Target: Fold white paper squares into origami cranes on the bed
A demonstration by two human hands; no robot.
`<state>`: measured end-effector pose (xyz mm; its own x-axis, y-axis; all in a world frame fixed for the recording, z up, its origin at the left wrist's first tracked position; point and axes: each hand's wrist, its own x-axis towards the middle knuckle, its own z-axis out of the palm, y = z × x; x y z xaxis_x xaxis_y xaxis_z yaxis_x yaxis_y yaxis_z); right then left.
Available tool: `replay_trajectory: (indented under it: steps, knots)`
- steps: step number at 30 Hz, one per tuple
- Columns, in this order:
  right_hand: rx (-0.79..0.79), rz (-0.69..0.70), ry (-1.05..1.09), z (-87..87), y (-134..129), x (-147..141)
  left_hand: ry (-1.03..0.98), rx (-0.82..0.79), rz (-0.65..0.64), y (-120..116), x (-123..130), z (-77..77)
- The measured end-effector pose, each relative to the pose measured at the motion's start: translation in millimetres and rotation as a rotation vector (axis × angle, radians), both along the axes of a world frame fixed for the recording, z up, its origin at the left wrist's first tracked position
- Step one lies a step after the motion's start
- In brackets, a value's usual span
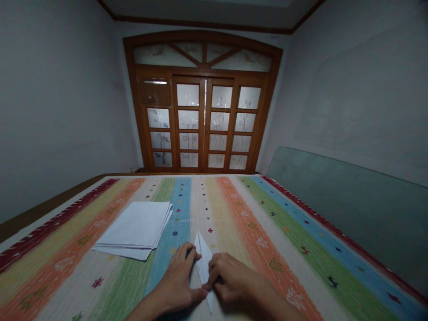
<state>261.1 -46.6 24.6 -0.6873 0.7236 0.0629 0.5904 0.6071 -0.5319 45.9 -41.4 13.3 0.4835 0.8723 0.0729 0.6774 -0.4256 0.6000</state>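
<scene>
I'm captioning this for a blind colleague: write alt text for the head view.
Two bare hands, left and right, hold a narrow, pointed piece of folded white paper on a striped cloth. A stack of white sheets lies to the left.

The folded white paper (204, 258), narrow and pointed at both ends, lies lengthwise on the striped cloth (230, 223) between my fingers (198, 256).

Two hands (177, 278) (232, 276), one folded sheet (204, 258), one stack (135, 225).
</scene>
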Motion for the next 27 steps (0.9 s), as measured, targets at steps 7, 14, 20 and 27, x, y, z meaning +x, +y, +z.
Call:
replay_trajectory:
  steps: [7,14,20,27]
  knots:
    - [-0.023,-0.016,0.019,1.0,-0.2,0.7,0.008,0.036,-0.005,0.4,0.8,-1.8]
    - [-0.036,-0.037,0.01,6.1,-0.1,-2.5,0.062,-0.036,0.024,-3.7,4.3,3.5]
    - [-0.034,-0.026,0.015,1.5,2.0,-3.0,0.053,-0.052,0.014,-3.0,3.0,3.9]
    - [-0.007,-0.035,0.051,-4.4,1.5,-2.3,0.035,-0.019,0.016,-1.5,1.1,-0.9]
